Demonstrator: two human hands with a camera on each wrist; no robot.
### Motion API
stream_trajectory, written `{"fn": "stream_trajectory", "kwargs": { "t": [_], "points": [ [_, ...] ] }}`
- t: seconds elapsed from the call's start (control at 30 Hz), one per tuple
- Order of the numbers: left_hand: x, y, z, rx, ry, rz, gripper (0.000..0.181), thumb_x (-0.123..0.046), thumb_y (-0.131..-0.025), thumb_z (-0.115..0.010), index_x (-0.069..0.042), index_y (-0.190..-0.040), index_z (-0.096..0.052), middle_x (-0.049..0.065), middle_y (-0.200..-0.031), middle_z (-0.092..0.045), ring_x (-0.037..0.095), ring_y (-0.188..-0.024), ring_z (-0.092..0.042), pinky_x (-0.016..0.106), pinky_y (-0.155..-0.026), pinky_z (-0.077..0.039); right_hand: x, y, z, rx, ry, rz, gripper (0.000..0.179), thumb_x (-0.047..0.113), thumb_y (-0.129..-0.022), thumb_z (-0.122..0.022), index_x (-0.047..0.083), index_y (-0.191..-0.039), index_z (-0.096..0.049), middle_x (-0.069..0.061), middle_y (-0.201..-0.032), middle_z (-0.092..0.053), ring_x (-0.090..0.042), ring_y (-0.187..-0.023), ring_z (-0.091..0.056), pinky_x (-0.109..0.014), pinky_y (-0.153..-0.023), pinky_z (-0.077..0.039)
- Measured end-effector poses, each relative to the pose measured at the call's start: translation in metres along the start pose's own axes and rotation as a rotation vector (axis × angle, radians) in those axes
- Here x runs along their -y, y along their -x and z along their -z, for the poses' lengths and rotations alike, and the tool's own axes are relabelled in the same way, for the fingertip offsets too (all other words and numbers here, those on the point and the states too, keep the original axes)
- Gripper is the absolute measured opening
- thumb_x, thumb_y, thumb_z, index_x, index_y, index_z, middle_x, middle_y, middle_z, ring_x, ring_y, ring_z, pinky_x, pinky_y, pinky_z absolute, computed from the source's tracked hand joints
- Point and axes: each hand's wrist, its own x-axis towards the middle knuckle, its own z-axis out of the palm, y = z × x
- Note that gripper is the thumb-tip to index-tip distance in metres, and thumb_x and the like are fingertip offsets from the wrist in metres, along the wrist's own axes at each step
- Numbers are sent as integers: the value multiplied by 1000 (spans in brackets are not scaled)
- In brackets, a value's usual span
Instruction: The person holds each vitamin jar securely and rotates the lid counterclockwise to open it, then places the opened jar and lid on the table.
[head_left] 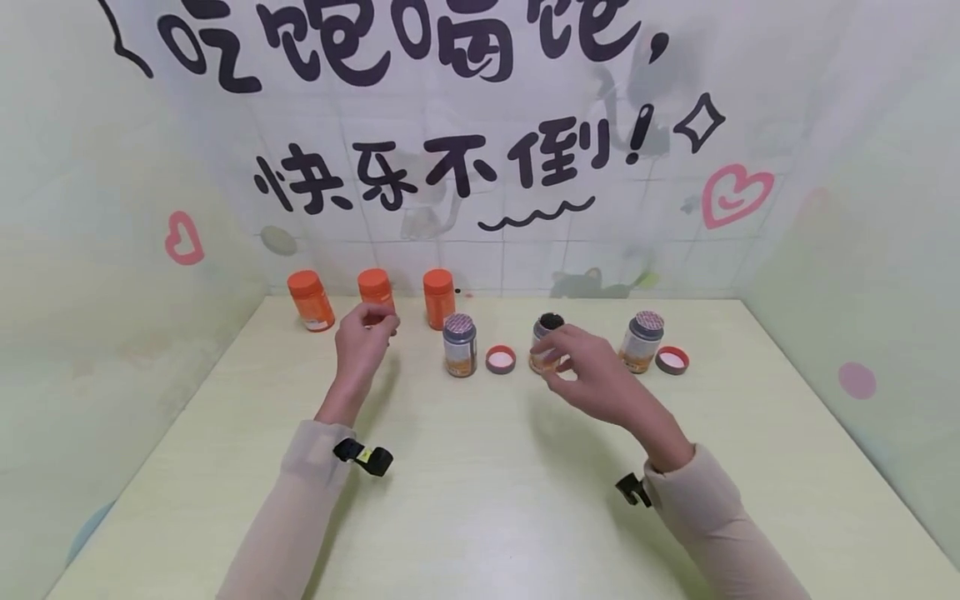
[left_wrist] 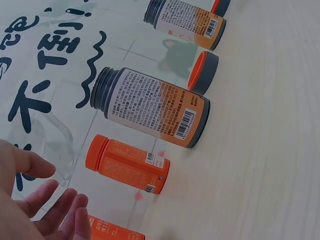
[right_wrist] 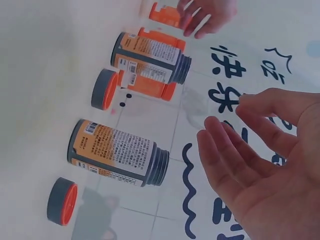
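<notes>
My left hand (head_left: 365, 333) hovers in front of the middle orange bottle (head_left: 375, 285), covering its lower part. Its fingers bend loosely and hold nothing, as the left wrist view (left_wrist: 45, 200) shows. My right hand (head_left: 588, 371) is by the middle grey bottle (head_left: 551, 323), partly hiding it. In the right wrist view, the fingers curve loosely with a gap to that bottle (right_wrist: 117, 152). Its threaded neck carries no cap, and its top looks dark. A grey bottle (head_left: 460, 346) with a patterned seal stands left of it, another (head_left: 640, 342) to its right.
Two more orange bottles (head_left: 311, 302) (head_left: 439, 300) stand along the back wall. Red-lined caps lie on the table (head_left: 480, 500) beside the grey bottles, one at centre (head_left: 500, 359), one at right (head_left: 672, 360). A printed sheet (head_left: 502, 267) covers the wall behind.
</notes>
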Motion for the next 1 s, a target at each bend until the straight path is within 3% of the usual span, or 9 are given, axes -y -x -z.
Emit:
{"fn": "stream_trajectory", "kwargs": {
  "t": [0.17,0.37,0.57,0.73,0.87,1.0],
  "points": [
    [-2,2,0,-30,-13,-24,28,-24,-95,-61,-9,-118,-63,4,-106,-62,27,-98,-65,24,-73,-51,-3,14,3,9,-32,70,24,10,-89,-70,13,-112,-67,-4,-112,-68,-14,-94,-69,-31,-81,-59],
    [-1,1,3,-79,-12,-59,32,-28,-94,-62,-11,-121,-60,3,-112,-62,22,-95,-62,24,-75,-51,-9,17,9,21,-62,60,26,10,-90,-69,15,-115,-64,0,-114,-68,-14,-96,-70,-33,-83,-59],
    [20,-19,32,-178,-82,-53,51,-37,-93,-65,-11,-133,-48,10,-129,-58,23,-111,-58,30,-86,-51,-10,16,14,54,-132,66,30,11,-90,-70,16,-119,-63,2,-116,-68,-11,-99,-70,-29,-84,-58],
    [44,-46,60,-261,-166,-11,76,-45,-89,-66,-13,-146,-28,12,-148,-37,29,-131,-42,45,-105,-40,-7,19,19,75,-190,54,30,12,-91,-69,18,-120,-62,4,-116,-68,-10,-99,-69,-30,-84,-58],
    [59,-72,77,-216,-185,56,96,-53,-88,-64,-23,-155,-2,11,-159,-20,33,-140,-31,51,-113,-34,-7,21,22,83,-202,54,29,13,-92,-69,19,-119,-63,4,-116,-68,-10,-99,-69,-29,-85,-58],
    [71,-93,90,-78,-228,98,107,-57,-89,-60,-18,-155,16,21,-164,-10,42,-146,-24,59,-117,-29,-10,21,22,87,-215,52,28,13,-92,-68,19,-119,-63,4,-115,-68,-9,-98,-69,-28,-84,-57]
  ]
}}
